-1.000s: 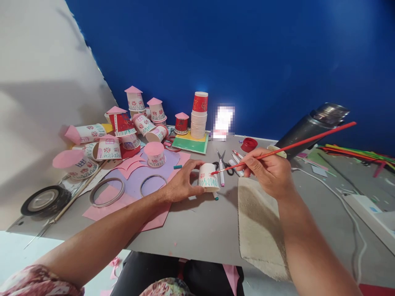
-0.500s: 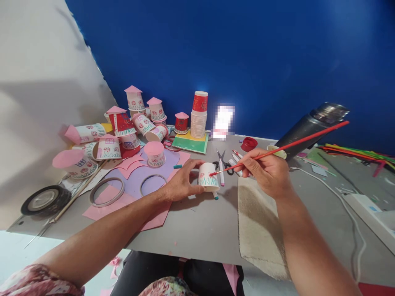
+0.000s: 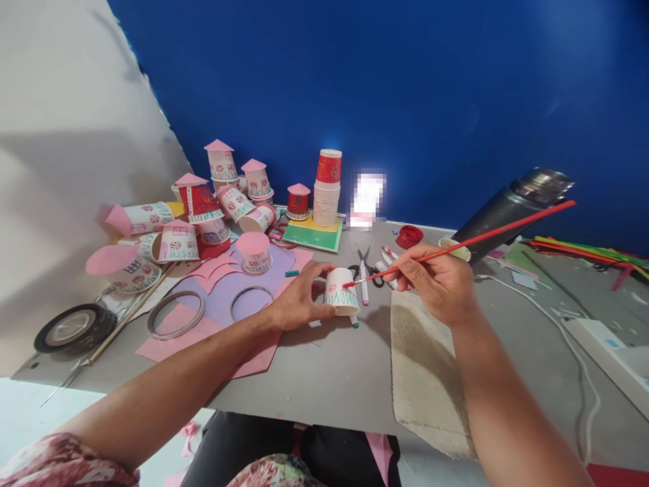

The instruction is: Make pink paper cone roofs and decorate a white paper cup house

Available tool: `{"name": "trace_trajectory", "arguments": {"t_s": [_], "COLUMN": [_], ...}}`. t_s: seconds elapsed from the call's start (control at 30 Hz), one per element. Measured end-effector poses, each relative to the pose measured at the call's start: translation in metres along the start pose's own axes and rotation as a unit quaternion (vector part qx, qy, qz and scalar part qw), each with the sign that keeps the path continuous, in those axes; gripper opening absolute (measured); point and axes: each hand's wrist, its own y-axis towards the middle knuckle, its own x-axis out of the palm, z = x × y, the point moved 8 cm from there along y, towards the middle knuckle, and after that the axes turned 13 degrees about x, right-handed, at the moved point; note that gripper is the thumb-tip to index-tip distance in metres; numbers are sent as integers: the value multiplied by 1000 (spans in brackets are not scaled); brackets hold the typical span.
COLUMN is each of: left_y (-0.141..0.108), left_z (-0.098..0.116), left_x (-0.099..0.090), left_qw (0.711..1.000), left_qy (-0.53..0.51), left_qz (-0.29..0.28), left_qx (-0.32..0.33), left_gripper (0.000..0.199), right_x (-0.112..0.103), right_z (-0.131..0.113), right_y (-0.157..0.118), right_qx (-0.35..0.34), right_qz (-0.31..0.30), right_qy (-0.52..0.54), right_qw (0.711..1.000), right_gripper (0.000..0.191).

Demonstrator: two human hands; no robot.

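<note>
An upturned white paper cup [image 3: 341,281], with green grass-like strokes and red marks on its side, is held by my left hand [image 3: 299,297], thumb near its rim and fingers behind it. My right hand [image 3: 436,277] pinches a long red paintbrush [image 3: 487,233], its handle slanting up to the right. The brush's red tip touches the cup's side. Behind the cup lie black-handled scissors [image 3: 364,260] and a white marker [image 3: 364,284]. A small red paint pot [image 3: 408,236] stands beyond my right hand.
Decorated cups with pink roofs [image 3: 177,240] crowd the left, near tape rolls [image 3: 71,328] and pink paper [image 3: 256,355]. A cup stack [image 3: 326,203] stands at the back. On the right are a beige cloth [image 3: 428,379], black flask [image 3: 499,216], white cable [image 3: 568,338] and power strip [image 3: 608,358].
The brush tip has shifted very slightly left and up on the cup's side. Both hands keep their holds, and the cup has barely moved.
</note>
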Motion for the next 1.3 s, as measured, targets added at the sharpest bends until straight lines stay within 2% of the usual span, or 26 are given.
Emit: {"name": "trace_trajectory", "arguments": {"t_s": [0.5, 1.3], "left_y": [0, 0], "left_z": [1, 3], "left_x": [1, 2], "left_qw": [1000, 1000], "left_qy": [24, 12], "left_qz": [-10, -18], "left_qx": [-4, -10], "left_gripper": [65, 66], "right_x": [7, 3], "right_z": [2, -5], "right_y": [1, 1], "right_qx": [11, -11], "right_qz": [-20, 3], "right_qy": [-4, -38], "right_qw": [1000, 999], "right_gripper": [19, 23]}}
